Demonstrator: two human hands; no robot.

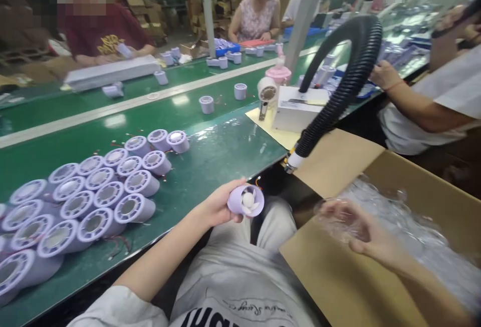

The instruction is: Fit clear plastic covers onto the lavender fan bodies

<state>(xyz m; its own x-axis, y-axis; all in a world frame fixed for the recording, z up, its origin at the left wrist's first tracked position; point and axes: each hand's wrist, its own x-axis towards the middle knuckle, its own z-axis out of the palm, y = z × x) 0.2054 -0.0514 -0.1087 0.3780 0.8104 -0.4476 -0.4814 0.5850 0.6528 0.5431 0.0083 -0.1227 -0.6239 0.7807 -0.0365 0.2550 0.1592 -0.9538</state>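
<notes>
L hand (pixel 216 208) fingers wrap lilac fan housing (pixel 246 201) – R hand (pixel 363 234) fingers pinch clear cover (pixel 332 217), blurred.

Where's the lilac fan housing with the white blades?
Head view, lower centre: the lilac fan housing sits in the left hand above the lap, just off the green bench, left of the cardboard box.

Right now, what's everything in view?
belt: one, green, across the front
lilac housings: roughly twenty, lilac, clustered on belt, left
loose housings: several, lilac, farther along belt
white box: one, white, on yellow mat
hose: one, black, arching over white box
carton: one, brown, right, holding clear plastic
co-workers: at least four, around the belt
lilac fan: one, lilac, white blades, in left grip
left grip: one, closed on lilac fan
right grip: one, over carton, blurred
</notes>
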